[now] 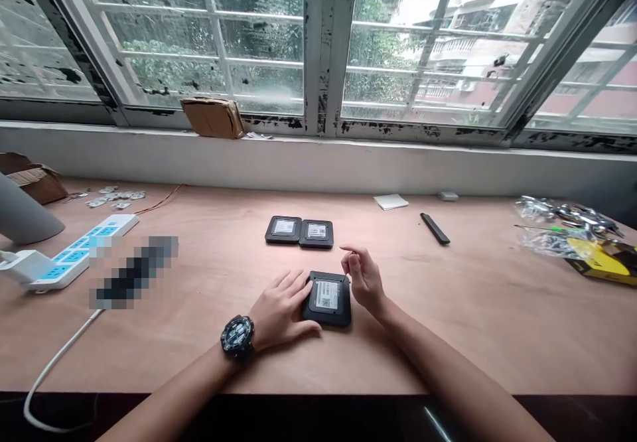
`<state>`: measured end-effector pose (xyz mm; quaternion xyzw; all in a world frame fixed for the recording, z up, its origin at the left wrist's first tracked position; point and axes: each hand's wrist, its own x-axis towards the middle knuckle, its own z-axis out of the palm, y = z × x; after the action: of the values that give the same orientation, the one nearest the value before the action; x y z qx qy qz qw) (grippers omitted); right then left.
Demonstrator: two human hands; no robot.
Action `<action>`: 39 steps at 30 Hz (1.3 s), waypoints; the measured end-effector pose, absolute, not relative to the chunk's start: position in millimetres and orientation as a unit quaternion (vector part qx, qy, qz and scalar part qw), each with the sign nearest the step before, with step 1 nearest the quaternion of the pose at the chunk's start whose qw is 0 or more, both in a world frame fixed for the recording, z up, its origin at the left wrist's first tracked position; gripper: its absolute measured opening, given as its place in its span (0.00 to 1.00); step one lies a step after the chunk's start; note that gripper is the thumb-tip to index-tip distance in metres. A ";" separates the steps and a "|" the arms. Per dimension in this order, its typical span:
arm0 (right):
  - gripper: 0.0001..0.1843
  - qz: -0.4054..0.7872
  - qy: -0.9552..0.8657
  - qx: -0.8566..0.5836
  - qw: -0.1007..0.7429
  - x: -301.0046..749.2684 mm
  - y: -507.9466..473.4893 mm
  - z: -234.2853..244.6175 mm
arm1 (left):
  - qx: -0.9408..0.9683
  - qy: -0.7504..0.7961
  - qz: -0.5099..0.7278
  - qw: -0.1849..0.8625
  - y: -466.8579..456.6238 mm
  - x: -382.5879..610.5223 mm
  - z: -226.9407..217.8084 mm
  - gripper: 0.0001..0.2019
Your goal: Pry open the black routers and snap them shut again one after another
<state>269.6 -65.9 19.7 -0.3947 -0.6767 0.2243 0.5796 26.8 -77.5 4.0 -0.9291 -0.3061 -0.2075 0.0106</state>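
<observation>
Window (318,44) w/ a peeling frame is seen across the far side, and a cardboard packet (213,117) is laid on its ledge. Wooden table (448,336) fills the rest of the view. Clock dirs are taken from the table ctr, 12 toward the glass.

Crumpled plastic bags (557,220) and a yellow pack (602,263) are heaped at 3 o'clock. A white power strip (79,253) w/ blue sockets is laid at 9 o'clock. Both are well apart from the hands.

Left hand (281,309), watch (237,336) on the wrist, is laid flat and spread on the 9 o'clock side of a black unit (327,298). Its fingers are on the top face and the thumb along the near edge: pressed on, not closed round it. Right hand (365,279) is held just off the unit's 1 o'clock corner and is the nearer hand to that corner.

The unit is laid label-up at 6 o'clock, near the table's front edge. It is near-square, the label's long side run approx. 6-to-12.

Two more black units (299,231) are set side by side, touching, at 12 o'clock of it, near but apart. Nothing is placed btw them and the hands.

A black bar (435,228) lies at 2 o'clock w/ a white pad (391,201) beyond it.

A thin tool (345,276) is pinched btw right thumb and forefinger, tip pointed down at the corner. Contact cannot be told.
</observation>
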 end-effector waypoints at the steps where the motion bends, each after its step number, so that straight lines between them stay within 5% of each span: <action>1: 0.17 0.220 -0.675 -0.396 0.582 270.5 -65.5 18.9 | -0.930 -0.303 -0.207 0.011 -78.3 27.1 4.0 0.41; 12: 0.18 0.238 -0.688 -0.422 0.540 272.1 -65.8 26.1 | -0.925 -0.289 -0.247 0.023 -82.7 27.3 7.6 0.38; 18: 0.20 0.400 -0.605 -0.376 0.577 275.0 -62.9 35.8 | -0.928 -0.280 -0.245 -0.005 -79.8 22.7 10.6 0.37; 21: 0.10 0.386 -0.624 -0.366 0.573 277.7 -61.7 37.7 | -0.921 -0.298 -0.251 -0.028 -71.9 15.6 11.0 0.32; 39: 0.12 0.290 -0.639 -0.387 0.598 221.1 -45.9 29.5 | -0.897 -0.384 -0.190 -0.105 -56.9 -5.2 -8.1 0.41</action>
<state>221.1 -45.9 29.5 -0.3869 -0.6388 0.2900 0.5984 -5.2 -56.9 -8.1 -0.8974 -0.3844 -0.1898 -0.1046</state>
